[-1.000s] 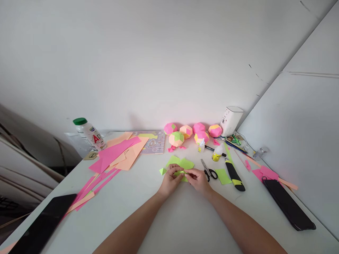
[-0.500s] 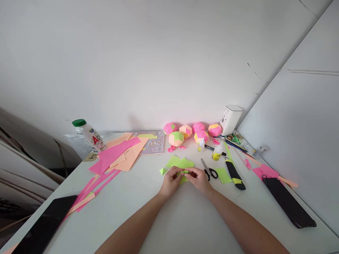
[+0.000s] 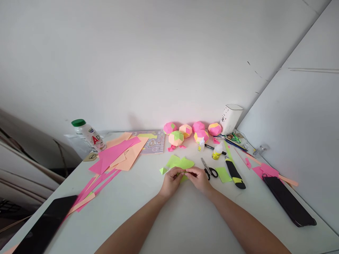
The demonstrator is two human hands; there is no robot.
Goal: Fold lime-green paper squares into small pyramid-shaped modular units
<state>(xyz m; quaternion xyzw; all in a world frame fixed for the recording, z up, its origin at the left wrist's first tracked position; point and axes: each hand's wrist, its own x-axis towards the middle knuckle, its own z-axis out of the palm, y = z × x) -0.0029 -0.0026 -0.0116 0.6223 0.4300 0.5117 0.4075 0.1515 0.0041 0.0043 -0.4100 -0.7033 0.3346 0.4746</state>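
Observation:
My left hand and my right hand meet over the table, fingertips pinched together on a small piece of green paper. Most of that piece is hidden by the fingers. Just beyond and beneath the hands lie several loose green paper squares. To the left of my left hand sits a small folded green paper piece. Scissors with black handles rest close by my right hand. Right of them are another green square and a black and yellow utility knife.
Along the wall stand several faceted paper balls, with two glue bottles in front. Pink and orange paper sheets and a tilted white bottle occupy the left. Dark phone-like slabs lie at left and right.
The green paper between my fingertips shows less than before, now only a thin edge. Both hands have barely shifted, and the things on the table stay in place.

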